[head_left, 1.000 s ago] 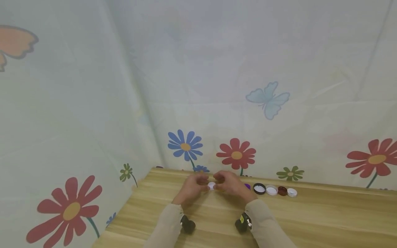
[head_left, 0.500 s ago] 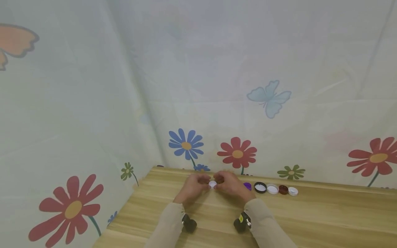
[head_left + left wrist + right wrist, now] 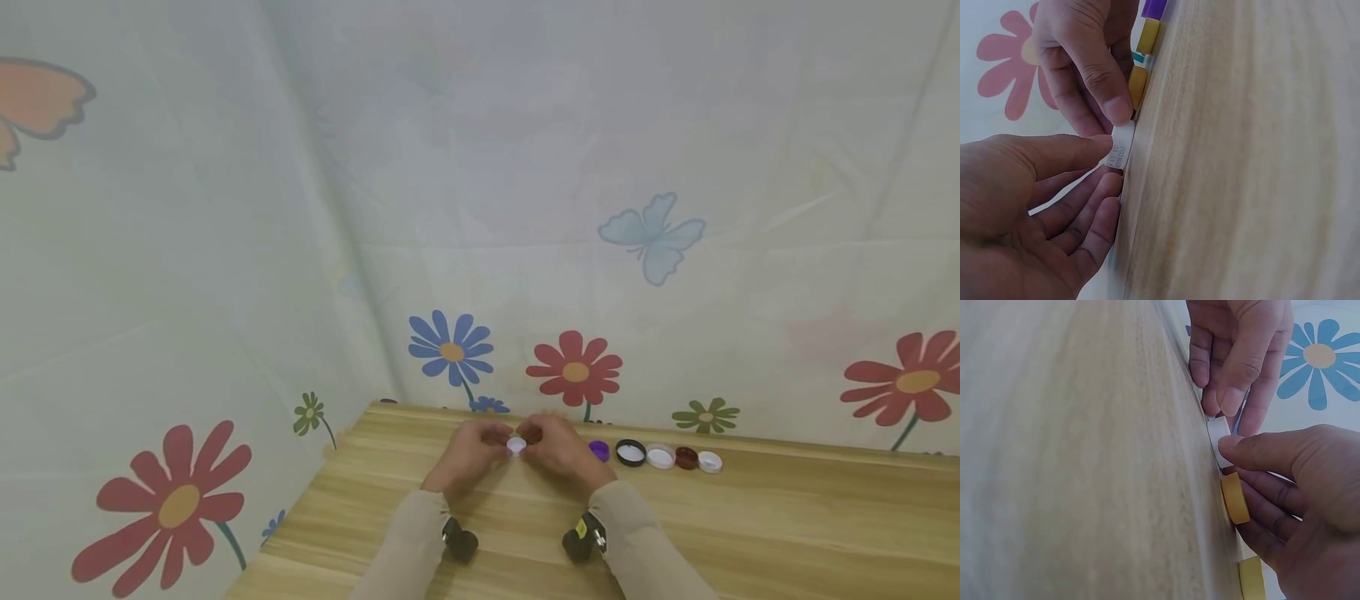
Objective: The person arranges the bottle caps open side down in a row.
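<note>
A small white cap (image 3: 516, 446) sits between the two hands, low at the bench (image 3: 510, 525); I cannot tell whether its underside touches the wood. With the cap as clock centre in the head view, the left hand (image 3: 471, 450) is at 9 o'clock and the right hand (image 3: 558, 448) at 3. Each hand's grip is narrow, thumb and fingers pinching its own side of the cap, whose side wall carries dark print in the left wrist view.

In the right wrist view, an orange-yellow cap (image 3: 1235, 498) lies just beside the right fingers, between 5 and 6 o'clock from the white cap, and a paler yellow cap (image 3: 1252, 579) farther along that line.

Beyond the right hand, toward 3 o'clock in the head view, a row runs outward: purple cap (image 3: 599, 451), black cap (image 3: 631, 453), clear-rimmed cap (image 3: 660, 457), reddish-brown cap (image 3: 686, 458) and white end cap (image 3: 709, 462).

At 11 o'clock a blue flower (image 3: 452, 352) is printed on the cloth (image 3: 480, 167) behind.
</note>
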The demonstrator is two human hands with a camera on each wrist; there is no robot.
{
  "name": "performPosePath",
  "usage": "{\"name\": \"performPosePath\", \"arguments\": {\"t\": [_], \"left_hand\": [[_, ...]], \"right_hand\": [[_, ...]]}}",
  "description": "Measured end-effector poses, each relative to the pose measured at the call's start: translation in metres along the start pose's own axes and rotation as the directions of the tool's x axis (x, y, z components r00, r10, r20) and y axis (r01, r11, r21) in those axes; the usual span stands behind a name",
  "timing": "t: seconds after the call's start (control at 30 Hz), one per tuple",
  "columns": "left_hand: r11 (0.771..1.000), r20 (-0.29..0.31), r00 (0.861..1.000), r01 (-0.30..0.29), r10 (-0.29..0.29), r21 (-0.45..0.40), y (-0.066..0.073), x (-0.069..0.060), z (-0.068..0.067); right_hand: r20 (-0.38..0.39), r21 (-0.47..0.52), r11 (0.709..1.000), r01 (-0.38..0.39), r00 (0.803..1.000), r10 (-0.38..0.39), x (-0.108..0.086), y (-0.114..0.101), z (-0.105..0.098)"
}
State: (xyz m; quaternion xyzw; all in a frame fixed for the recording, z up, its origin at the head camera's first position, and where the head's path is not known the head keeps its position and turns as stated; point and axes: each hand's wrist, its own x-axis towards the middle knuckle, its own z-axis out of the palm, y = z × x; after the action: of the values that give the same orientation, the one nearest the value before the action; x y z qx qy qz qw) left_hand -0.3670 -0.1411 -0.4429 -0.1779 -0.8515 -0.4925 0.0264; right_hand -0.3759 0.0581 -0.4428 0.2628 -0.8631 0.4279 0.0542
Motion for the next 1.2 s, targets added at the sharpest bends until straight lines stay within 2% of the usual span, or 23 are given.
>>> {"name": "performPosePath", "arguments": {"t": [0.23, 0.37, 0.57, 0.8, 0.9, 1.03, 1.2], "left_hand": [[1.0, 0.012, 1.0, 0.012, -0.012, 0.022, 0.001, 0.001, 0.0], [1.0, 0.007, 1.0, 0.019, -0.019, -0.002, 0.003, -0.001, -0.001], [0.998, 0.0, 1.0, 0.031, -0.031, -0.048, 0.008, -0.003, -0.002], [1.0, -0.044, 0.999, 0.006, -0.006, 0.013, 0.019, -0.003, -0.008], [0.999, -0.054, 0.998, -0.026, 0.028, 0.032, 0.022, -0.002, -0.011], [0.999, -0.055, 0.997, -0.054, 0.054, 0.007, 0.029, -0.003, -0.014], [0.997, -0.047, 0.996, -0.074, 0.073, -0.007, 0.034, -0.005, -0.015]], "right_hand": [[-0.014, -0.008, 1.0, 0.006, 1.0, -0.006, 0.001, -0.001, 0.0], [-0.019, -0.023, 1.0, 0.004, 1.0, -0.004, 0.0, -0.002, -0.001], [-0.009, -0.011, 0.999, -0.037, 0.999, 0.037, 0.0, -0.007, -0.006], [-0.031, 0.044, 0.996, -0.071, 0.997, 0.073, 0.0, -0.019, -0.014], [-0.045, 0.06, 0.995, -0.074, 0.996, 0.076, -0.002, -0.023, -0.017], [-0.07, 0.081, 0.995, -0.053, 0.996, 0.059, -0.007, -0.028, -0.019], [-0.09, 0.089, 0.994, -0.065, 0.993, 0.073, -0.012, -0.032, -0.022]]}}
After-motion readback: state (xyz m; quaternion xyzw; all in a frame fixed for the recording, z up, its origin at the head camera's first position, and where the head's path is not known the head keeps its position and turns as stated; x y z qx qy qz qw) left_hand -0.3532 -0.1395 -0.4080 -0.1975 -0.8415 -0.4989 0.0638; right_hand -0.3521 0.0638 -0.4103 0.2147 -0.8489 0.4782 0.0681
